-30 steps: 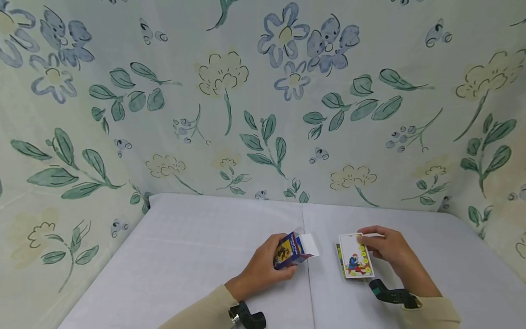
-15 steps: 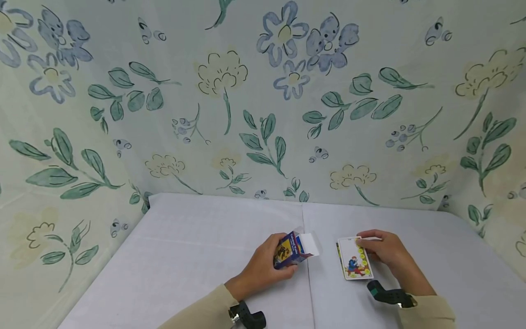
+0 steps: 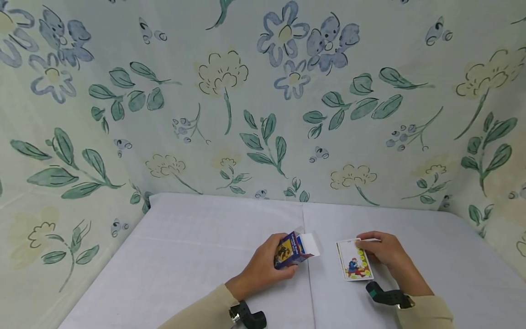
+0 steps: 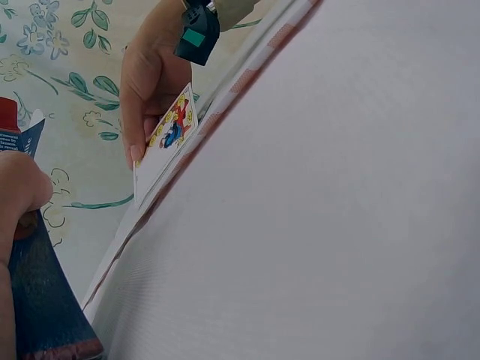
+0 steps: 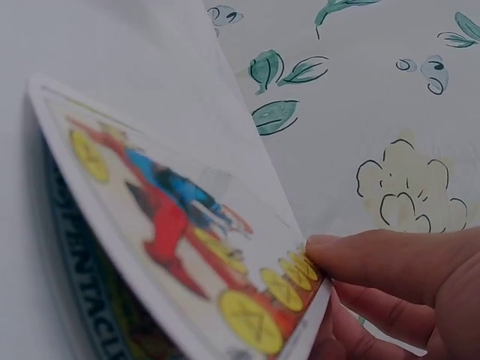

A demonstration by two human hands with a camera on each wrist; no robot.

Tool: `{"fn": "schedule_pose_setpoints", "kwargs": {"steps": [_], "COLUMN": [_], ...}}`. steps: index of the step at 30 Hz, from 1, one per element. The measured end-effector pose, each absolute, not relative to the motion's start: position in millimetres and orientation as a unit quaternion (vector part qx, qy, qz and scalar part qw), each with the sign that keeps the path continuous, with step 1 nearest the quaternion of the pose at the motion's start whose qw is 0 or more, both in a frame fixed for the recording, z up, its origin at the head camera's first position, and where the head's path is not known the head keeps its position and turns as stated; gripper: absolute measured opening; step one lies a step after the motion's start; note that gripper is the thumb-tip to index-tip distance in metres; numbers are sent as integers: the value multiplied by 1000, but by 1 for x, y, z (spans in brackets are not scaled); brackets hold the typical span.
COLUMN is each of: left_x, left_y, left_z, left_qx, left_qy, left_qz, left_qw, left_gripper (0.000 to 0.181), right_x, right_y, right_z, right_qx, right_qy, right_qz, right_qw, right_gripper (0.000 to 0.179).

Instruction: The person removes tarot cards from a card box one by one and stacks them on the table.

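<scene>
Two hands (image 3: 263,265) (image 3: 388,249); one box (image 3: 287,252); one card stack (image 3: 353,258)

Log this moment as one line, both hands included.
left hand: holds box, flap open | right hand: pinches top card | top card: picture side up, right of box | lower card: beneath

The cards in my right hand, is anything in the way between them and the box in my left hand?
Nothing visible: only white cloth lies between the cards and the box, whose open flap sticks out toward them.
</scene>
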State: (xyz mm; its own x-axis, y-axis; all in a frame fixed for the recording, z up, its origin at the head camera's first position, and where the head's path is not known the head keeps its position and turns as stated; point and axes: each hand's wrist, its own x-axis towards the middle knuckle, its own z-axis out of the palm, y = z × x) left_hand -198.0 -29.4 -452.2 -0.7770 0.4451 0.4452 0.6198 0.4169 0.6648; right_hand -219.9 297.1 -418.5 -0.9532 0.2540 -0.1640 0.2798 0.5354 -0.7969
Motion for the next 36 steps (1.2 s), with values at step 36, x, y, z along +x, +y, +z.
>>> {"fn": "schedule_pose_setpoints", "kwargs": {"steps": [36], "left_x": [-197], "left_y": [-29], "left_z": [-450], "left_qx": [-315], "left_qy": [-840], "left_qz": [-432], "left_qw": [95], "left_gripper": [70], "right_x": [-217], "right_y": [291], "right_z": [-420], "right_qx": [143], "right_qy": [904], "right_qz": [-403], "right_qw": [0], "right_gripper": [36]}}
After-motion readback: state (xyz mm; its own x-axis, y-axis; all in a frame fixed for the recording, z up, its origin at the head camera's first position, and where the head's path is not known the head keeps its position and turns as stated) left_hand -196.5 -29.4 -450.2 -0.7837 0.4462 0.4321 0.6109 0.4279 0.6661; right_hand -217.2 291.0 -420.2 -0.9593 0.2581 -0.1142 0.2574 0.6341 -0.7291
